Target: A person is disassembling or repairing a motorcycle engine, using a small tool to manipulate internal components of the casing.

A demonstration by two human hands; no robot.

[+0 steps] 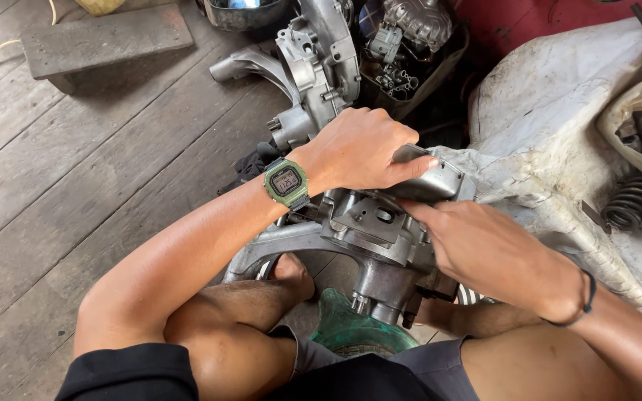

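Note:
I sit cross-legged on a wooden floor with a grey metal engine casing (369, 230) between my knees. My left hand (358, 148), with a green digital watch on the wrist, rests on top of a rounded grey metal cover (432, 182) on the casing, fingers curled over its top edge. My right hand (477, 245), a dark band on its wrist, presses against the casing's right side just below that cover; its fingertips are hidden between the parts. A green bowl-like object (351, 330) lies under the casing.
A second silver engine housing (317, 67) stands behind, with small metal parts (399, 52) in a dark box. A dirty white sheet (551, 126) covers the right side, with a coil spring (633, 200) on it. A wooden block (105, 41) lies far left.

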